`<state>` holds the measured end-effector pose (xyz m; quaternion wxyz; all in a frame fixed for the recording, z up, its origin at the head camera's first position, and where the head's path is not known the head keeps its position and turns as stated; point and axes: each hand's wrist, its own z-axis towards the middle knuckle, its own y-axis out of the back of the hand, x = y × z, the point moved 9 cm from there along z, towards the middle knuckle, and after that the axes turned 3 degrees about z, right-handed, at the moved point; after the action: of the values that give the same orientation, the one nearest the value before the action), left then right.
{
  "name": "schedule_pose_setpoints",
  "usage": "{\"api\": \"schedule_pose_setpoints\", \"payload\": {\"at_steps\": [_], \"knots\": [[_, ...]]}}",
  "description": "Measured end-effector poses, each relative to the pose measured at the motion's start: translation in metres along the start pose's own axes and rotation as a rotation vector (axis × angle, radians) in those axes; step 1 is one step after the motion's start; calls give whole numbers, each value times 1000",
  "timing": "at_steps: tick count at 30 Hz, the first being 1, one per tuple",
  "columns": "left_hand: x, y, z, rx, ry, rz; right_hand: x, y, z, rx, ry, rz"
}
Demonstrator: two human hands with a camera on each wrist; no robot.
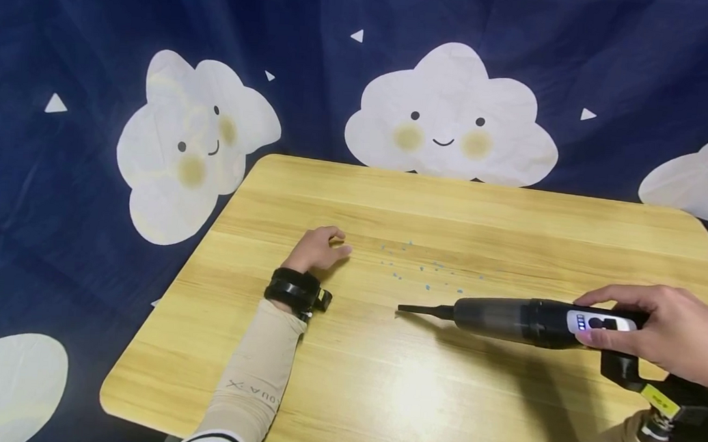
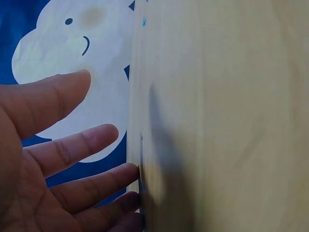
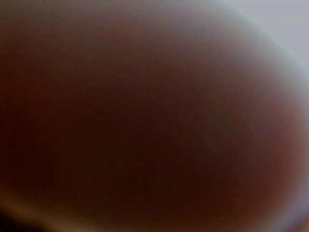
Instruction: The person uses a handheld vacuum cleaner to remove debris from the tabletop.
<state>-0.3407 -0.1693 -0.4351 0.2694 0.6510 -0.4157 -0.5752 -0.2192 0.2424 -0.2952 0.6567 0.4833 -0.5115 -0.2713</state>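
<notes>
Fingers of the right hand [image 1: 682,333] grip a black cylindrical handheld vacuum [image 1: 498,320], its slim nozzle [image 1: 424,311] at nine o'clock; the loosely relaxed left hand [image 1: 318,249] has small blue flakes [image 1: 427,287] at three o'clock

The right hand [image 1: 682,333] is hiding the rear of the black nozzled device [image 1: 498,319]. The left wrist view is cropping the left hand [image 2: 48,200]. Blue bits [image 1: 427,287] are looking too small to identify. Dark blur [image 3: 145,125] is filling most of the right wrist view.
</notes>
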Motion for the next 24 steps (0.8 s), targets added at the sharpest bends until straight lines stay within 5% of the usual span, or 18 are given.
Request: {"api": "schedule_pose_setpoints", "payload": {"at_steps": [10, 24], "knots": [[-1, 0, -1, 4, 0, 2, -4, -9, 5, 98, -64, 27], [-1, 0, 0, 3, 9, 7, -1, -13, 7, 131, -70, 62]]}}
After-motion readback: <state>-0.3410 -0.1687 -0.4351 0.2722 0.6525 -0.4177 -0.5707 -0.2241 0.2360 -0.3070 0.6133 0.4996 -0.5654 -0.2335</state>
